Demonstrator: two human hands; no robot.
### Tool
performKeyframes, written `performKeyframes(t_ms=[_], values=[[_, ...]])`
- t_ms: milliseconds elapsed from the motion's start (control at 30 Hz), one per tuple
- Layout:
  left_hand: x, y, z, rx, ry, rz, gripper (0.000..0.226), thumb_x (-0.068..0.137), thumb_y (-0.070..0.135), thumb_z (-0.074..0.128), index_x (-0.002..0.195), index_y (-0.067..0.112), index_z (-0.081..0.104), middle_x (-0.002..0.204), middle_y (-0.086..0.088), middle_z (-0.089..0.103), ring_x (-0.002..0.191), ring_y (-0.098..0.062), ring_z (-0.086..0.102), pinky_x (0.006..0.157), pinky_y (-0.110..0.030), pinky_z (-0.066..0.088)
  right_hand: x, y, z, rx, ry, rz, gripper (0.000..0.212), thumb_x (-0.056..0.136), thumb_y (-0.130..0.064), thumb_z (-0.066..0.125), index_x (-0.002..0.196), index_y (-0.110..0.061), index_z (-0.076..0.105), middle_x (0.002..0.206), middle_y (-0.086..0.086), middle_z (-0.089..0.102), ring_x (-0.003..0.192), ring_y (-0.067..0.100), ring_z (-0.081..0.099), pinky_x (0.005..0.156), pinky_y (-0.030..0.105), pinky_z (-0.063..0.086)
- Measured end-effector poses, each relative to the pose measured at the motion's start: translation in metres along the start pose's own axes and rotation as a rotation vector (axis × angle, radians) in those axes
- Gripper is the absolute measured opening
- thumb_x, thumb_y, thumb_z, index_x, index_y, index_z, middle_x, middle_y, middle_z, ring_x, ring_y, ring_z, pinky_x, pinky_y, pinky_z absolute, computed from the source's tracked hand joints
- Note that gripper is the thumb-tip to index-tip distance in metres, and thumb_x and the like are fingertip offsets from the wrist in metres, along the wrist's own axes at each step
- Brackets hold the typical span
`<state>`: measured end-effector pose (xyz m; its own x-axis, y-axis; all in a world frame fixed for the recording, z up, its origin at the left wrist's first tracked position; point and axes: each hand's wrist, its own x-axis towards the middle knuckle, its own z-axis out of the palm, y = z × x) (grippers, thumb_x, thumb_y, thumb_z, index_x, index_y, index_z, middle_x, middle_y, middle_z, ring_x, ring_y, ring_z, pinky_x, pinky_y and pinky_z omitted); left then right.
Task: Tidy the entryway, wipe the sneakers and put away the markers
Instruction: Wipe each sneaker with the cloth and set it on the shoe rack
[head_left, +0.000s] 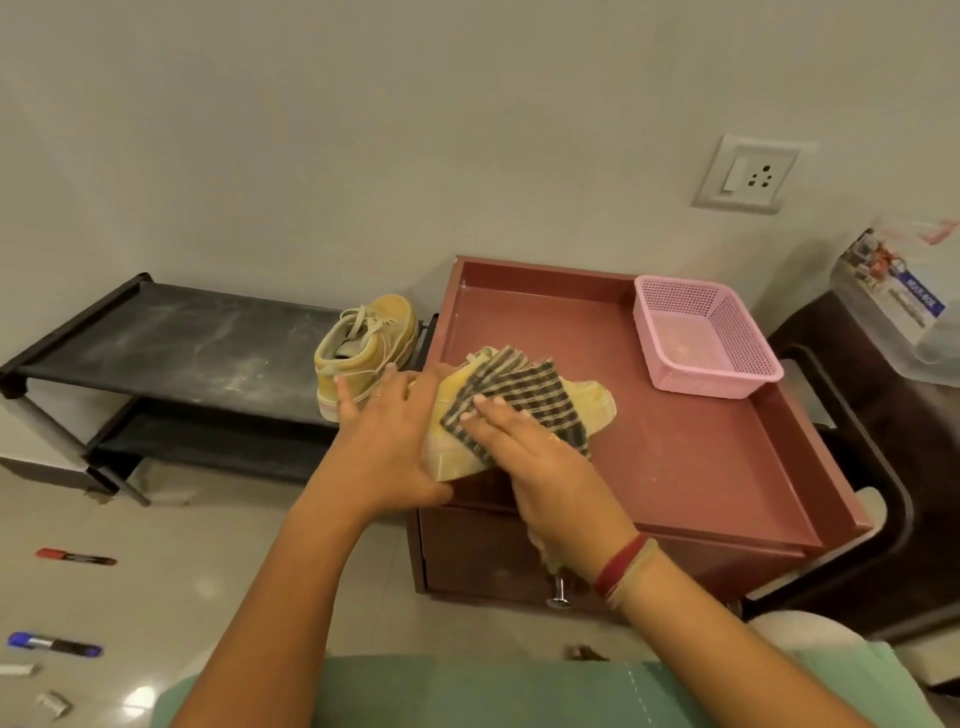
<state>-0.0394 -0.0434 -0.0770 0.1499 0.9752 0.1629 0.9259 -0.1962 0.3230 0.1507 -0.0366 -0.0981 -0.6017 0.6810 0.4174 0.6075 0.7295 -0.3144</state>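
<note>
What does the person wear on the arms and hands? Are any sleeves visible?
No sleeves show; both forearms are bare. The right hand has red and beige threads wound round its wrist. The left hand wears a thin ring on one finger.

Near sneaker (597, 402): mostly hidden under the checked cloth (519, 395), the left hand (384, 441) and the right hand (540, 457).
Checked cloth: its near end is under the right hand.
Clear box (883, 270): cut off by the right edge; its label (917, 304) is too blurry to read.
Floor bits (52, 704): too small and blurry to tell.
</note>
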Motion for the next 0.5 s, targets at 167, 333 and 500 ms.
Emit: performKeyframes(t_ms=[167, 333, 500], values=[[0.001, -0.004, 0.0, 0.049, 0.002, -0.036, 0.11, 0.058, 0.07, 0.07, 0.145, 0.028, 0.018, 0.149, 0.005, 0.029, 0.146, -0.024, 0.008, 0.108, -0.065, -0.008, 0.015, 0.026, -0.008, 0.042, 0.079, 0.249, 0.057, 0.08, 0.001, 0.031, 0.132, -0.012, 0.051, 0.139, 0.009, 0.048, 0.13, 0.024, 0.044, 0.114, 0.035, 0.023], [0.001, -0.009, 0.002, 0.014, 0.028, -0.019, 0.104, 0.06, 0.062, 0.071, 0.145, 0.026, 0.022, 0.148, 0.006, 0.034, 0.147, -0.024, 0.005, 0.109, -0.065, -0.011, 0.007, -0.001, 0.0, -0.008, -0.001, -0.032, 0.056, 0.076, 0.003, 0.037, 0.127, -0.011, 0.055, 0.133, 0.01, 0.055, 0.125, 0.019, 0.048, 0.11, 0.039, 0.024], [0.005, -0.007, 0.001, -0.055, 0.05, -0.037, 0.105, 0.052, 0.068, 0.068, 0.141, 0.029, 0.029, 0.143, 0.006, 0.041, 0.146, -0.023, 0.011, 0.11, -0.064, -0.012, 0.018, 0.024, -0.014, -0.019, 0.089, 0.231, 0.056, 0.079, 0.005, 0.037, 0.13, -0.012, 0.053, 0.134, 0.011, 0.054, 0.123, 0.026, 0.051, 0.11, 0.046, 0.033]])
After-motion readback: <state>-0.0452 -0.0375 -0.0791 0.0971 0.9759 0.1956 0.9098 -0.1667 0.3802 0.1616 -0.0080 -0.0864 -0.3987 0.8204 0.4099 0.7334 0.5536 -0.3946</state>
